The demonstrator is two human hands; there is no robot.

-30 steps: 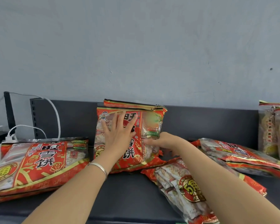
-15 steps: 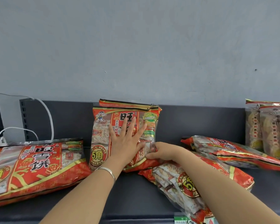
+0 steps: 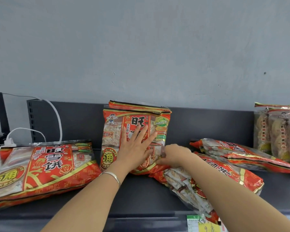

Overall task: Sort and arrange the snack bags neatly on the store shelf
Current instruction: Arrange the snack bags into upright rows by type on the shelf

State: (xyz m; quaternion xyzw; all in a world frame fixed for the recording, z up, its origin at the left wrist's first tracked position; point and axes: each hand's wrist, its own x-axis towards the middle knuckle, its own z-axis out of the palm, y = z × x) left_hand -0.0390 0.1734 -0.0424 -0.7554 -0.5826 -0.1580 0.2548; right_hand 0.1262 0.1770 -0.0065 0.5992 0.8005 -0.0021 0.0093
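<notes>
Snack bags [image 3: 136, 136] are red with gold trim, black characters and clear windows; the shelf [image 3: 141, 195] is dark grey, the wall [image 3: 141, 47] pale blue-grey, cables [image 3: 57, 118] white.

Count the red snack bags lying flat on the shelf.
3: one at left, one under the right forearm, one behind it at right. More may be hidden off-frame.

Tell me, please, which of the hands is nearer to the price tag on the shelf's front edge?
The right. The right hand grips the standing bag's lower right corner, above and slightly left of the price tag; the left hand lies flat on that standing bag, farther left.
</notes>
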